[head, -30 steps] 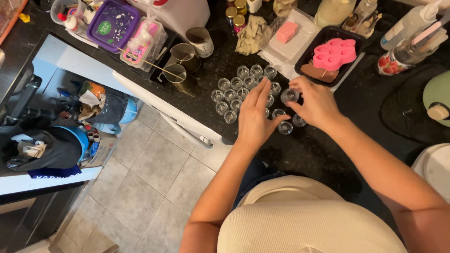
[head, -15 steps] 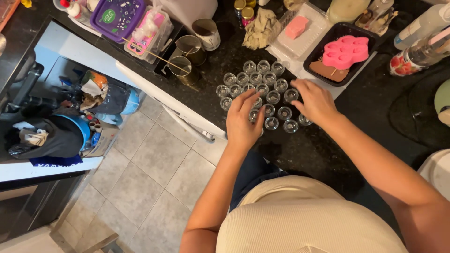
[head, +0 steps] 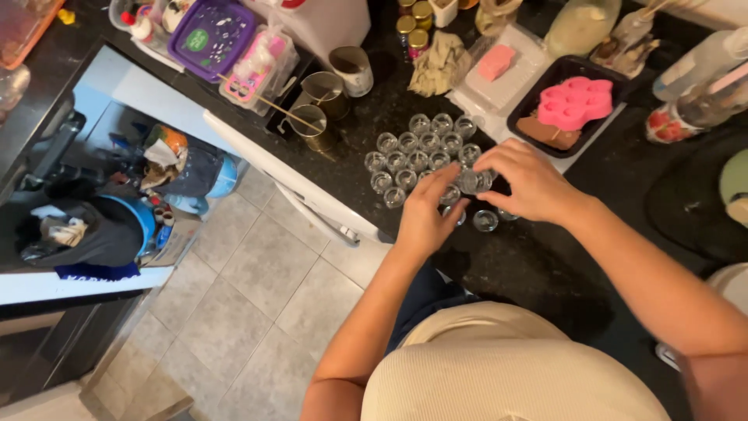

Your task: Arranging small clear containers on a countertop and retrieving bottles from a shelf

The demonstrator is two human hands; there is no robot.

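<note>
A cluster of several small clear glass jars [head: 421, 146] stands on the black speckled counter [head: 538, 257]. My right hand [head: 531, 184] grips one small glass jar [head: 472, 182] at the cluster's near right edge. My left hand [head: 425, 214] comes in from the left, its fingertips pinched on the same jar or one touching it; I cannot tell which. Another single jar [head: 485, 221] stands on the counter just below my hands.
Behind the jars are a black tray [head: 520, 117] with a pink silicone mould [head: 575, 101], a pink sponge [head: 496, 61], two metal cups [head: 315, 125], a purple-lidded box [head: 209, 34] and bottles [head: 705, 58]. A cluttered open cabinet [head: 117, 195] and tiled floor [head: 249, 296] lie left.
My hands have drawn together at the near right edge of the jar cluster and now close on one jar. The view has shifted slightly.
</note>
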